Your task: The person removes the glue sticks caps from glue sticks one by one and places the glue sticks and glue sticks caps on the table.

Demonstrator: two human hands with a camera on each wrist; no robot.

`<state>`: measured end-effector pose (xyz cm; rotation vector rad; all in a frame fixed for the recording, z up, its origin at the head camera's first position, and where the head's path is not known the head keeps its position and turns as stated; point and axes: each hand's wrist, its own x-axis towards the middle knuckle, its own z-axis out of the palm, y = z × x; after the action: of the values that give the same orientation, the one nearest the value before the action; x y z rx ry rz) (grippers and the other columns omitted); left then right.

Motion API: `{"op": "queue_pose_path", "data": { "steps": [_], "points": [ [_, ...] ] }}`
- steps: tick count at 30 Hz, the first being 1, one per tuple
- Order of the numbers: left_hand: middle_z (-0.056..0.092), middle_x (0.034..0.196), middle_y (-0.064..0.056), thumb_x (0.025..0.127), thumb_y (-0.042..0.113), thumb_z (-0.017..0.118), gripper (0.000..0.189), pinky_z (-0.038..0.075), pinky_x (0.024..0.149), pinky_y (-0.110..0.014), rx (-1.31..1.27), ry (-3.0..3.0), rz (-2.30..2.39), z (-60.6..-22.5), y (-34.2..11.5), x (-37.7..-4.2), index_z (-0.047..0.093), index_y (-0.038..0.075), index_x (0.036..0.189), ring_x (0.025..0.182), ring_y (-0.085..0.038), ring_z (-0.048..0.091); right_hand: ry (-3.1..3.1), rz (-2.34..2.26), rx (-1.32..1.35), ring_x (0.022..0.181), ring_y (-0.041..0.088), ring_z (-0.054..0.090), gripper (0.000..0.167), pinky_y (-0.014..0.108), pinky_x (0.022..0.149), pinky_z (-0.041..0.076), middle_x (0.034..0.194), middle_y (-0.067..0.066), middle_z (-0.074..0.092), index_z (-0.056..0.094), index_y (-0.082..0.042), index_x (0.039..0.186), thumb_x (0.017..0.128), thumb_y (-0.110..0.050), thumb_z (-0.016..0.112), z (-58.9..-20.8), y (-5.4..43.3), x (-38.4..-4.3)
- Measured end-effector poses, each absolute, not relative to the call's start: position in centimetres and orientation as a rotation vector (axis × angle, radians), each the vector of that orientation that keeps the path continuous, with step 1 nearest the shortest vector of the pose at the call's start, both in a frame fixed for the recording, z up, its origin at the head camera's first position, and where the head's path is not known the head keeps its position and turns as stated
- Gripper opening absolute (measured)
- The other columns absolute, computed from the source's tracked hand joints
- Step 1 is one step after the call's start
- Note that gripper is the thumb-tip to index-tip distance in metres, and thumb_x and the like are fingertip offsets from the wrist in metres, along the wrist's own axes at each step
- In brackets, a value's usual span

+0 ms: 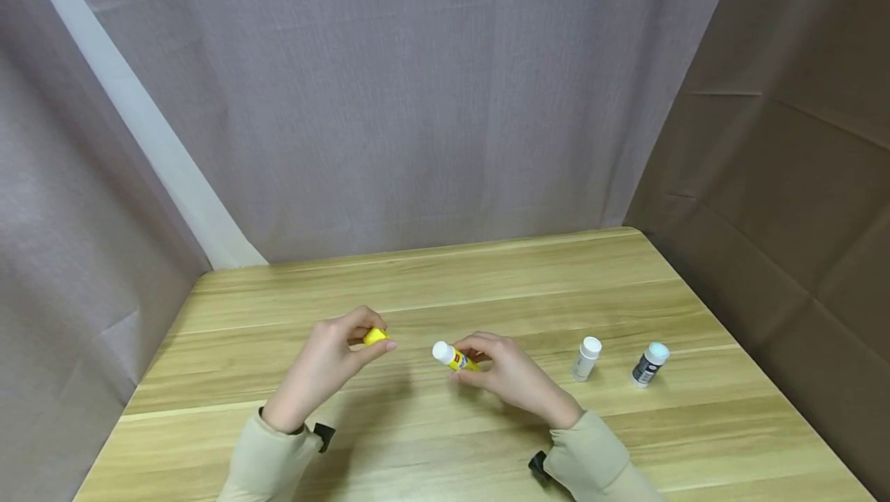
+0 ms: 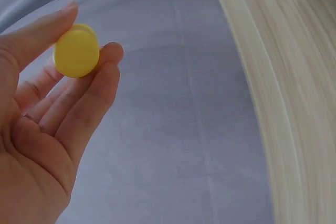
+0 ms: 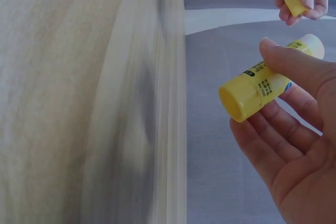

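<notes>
My left hand (image 1: 336, 355) pinches a yellow cap (image 1: 375, 336) between thumb and fingers, above the middle of the table. In the left wrist view the cap (image 2: 76, 52) shows its round yellow end. To its right, my right hand (image 1: 511, 374) holds a yellow glue stick (image 1: 464, 361) by its body, tilted, with the white uncapped end towards the left hand. The right wrist view shows dark print on the glue stick (image 3: 262, 82) and its yellow base facing the camera. A gap separates the cap from the glue stick.
Right of my right hand, a white glue stick (image 1: 586, 359) stands upright on the wooden table (image 1: 487, 286). Farther right stands a dark-labelled stick (image 1: 650, 364) with a pale blue top. Grey curtains (image 1: 417, 100) hang behind and on the left; a brown one (image 1: 799, 162) hangs on the right.
</notes>
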<state>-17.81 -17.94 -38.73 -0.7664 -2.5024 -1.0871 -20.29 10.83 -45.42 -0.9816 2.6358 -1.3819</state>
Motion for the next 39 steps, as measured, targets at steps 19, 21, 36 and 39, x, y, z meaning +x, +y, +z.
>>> {"op": "queue_pose_path", "data": {
  "steps": [19,21,36,39],
  "points": [
    [0.071,0.088,0.006,0.078,0.015,0.088,0.027,0.059,0.073,-0.034,-0.714,-2.46,-0.904,-39.1,-18.8,-17.8,0.068,0.015,0.096,0.084,-0.012,0.069,2.626,-1.379,-0.985,0.097,0.009,0.065,0.031,0.033,0.087,0.056,0.107,-0.015,0.068,0.072,-0.022,0.115,0.086,-0.016,0.082,-45.5,11.0,-20.3],
    [0.072,0.089,0.006,0.078,0.013,0.088,0.03,0.06,0.075,-0.035,-0.706,-2.461,-0.914,-39.1,-19.2,-17.8,0.066,0.013,0.098,0.084,-0.014,0.07,2.626,-1.38,-0.986,0.097,0.009,0.065,0.032,0.032,0.087,0.056,0.107,-0.016,0.068,0.072,-0.022,0.115,0.086,-0.016,0.082,-45.5,11.0,-20.3],
    [0.067,0.11,-0.012,0.082,-0.006,0.078,0.032,0.06,0.081,-0.043,-0.53,-2.565,-0.781,-38.8,-25.3,-16.9,0.065,-0.001,0.111,0.096,-0.029,0.067,2.634,-1.365,-0.997,0.096,0.008,0.065,0.031,0.032,0.087,0.056,0.107,-0.015,0.069,0.072,-0.023,0.115,0.086,-0.016,0.082,-45.4,11.1,-20.4],
    [0.066,0.107,-0.012,0.084,-0.002,0.078,0.026,0.06,0.077,-0.044,-0.453,-2.584,-0.745,-38.7,-27.3,-16.4,0.068,0.0,0.108,0.093,-0.03,0.066,2.634,-1.367,-0.998,0.096,0.008,0.065,0.031,0.032,0.087,0.056,0.107,-0.015,0.069,0.072,-0.023,0.114,0.086,-0.015,0.082,-45.4,11.2,-20.4]
  ]
}}
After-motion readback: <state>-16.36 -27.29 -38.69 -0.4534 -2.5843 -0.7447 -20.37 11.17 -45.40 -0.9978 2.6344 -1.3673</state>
